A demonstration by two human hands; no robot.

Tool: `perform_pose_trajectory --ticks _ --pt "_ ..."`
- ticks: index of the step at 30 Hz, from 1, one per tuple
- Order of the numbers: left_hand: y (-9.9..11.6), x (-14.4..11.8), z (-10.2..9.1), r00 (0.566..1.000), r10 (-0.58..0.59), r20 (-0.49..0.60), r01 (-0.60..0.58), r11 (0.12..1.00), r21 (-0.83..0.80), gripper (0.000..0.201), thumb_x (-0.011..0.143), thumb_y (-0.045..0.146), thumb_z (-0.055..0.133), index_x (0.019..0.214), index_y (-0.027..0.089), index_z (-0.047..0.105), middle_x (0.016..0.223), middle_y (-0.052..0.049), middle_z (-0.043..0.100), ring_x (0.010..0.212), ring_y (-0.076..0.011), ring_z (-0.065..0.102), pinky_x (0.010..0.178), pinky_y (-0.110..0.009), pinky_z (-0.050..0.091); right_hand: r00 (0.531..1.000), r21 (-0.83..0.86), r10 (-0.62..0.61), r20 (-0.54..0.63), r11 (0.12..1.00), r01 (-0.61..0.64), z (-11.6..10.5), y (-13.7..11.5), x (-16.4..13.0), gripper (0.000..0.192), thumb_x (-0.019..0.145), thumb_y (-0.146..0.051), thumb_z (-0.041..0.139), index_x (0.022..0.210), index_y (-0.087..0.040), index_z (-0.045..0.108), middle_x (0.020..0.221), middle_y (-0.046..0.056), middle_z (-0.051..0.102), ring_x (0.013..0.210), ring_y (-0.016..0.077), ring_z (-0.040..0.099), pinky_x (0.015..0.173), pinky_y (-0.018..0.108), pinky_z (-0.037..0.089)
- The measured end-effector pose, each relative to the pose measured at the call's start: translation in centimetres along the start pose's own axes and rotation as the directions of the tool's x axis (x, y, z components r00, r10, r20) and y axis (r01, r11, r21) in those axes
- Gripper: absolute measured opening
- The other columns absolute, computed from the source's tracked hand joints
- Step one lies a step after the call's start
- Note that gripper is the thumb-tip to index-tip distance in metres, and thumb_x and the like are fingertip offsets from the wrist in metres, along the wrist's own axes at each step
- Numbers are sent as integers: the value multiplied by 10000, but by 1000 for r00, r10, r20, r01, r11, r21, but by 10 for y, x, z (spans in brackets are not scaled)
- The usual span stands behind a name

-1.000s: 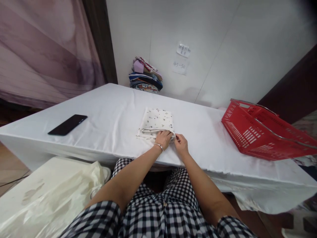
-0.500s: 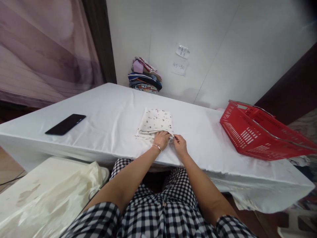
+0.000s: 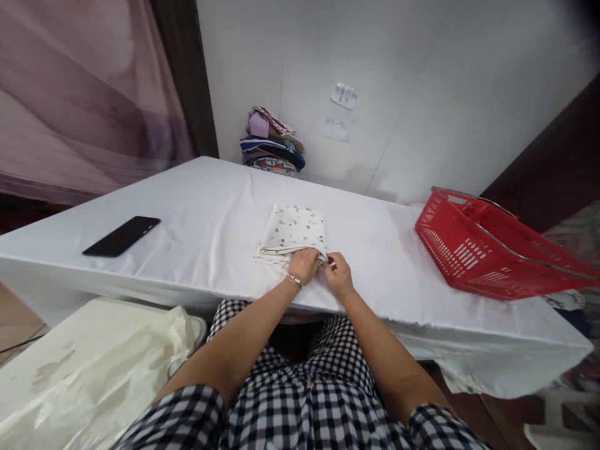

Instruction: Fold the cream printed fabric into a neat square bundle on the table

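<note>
A folded white cloth with small dark printed figures lies on the white-covered table in front of me. My left hand is at its near edge, the fingers closed round the front fold and partly tucked into it. At the near right corner of the cloth, my right hand pinches the edge between thumb and fingers. The layers under my left fingers are hidden.
A black phone or tablet lies at the left on the tablecloth. Folded fabrics are stacked by the wall. A red basket stands on the right. Below left, a pale plastic bag covers a stool or bench.
Both hands have shifted only slightly at the near right corner of the cloth, the right fingers moving in closer to the fold. The cloth stays in place.
</note>
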State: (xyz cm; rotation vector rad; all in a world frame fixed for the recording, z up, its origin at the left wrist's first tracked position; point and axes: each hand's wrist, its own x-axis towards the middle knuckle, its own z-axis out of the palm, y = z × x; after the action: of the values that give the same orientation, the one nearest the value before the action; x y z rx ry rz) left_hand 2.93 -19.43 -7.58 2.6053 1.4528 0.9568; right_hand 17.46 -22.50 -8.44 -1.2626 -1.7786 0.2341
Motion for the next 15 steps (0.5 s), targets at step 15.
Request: perform_pose_trajectory --ticks 15 --pt "-3 -3 2 996 86 -37 -86 996 4 113 840 188 482 903 181 576 869 -50 637 854 -191 569 771 -327 417 993 -309 105 53 947 -84 10 -2 5 288 785 -281 446 1050 -181 495 954 47 565 863 171 535 739 277 430"
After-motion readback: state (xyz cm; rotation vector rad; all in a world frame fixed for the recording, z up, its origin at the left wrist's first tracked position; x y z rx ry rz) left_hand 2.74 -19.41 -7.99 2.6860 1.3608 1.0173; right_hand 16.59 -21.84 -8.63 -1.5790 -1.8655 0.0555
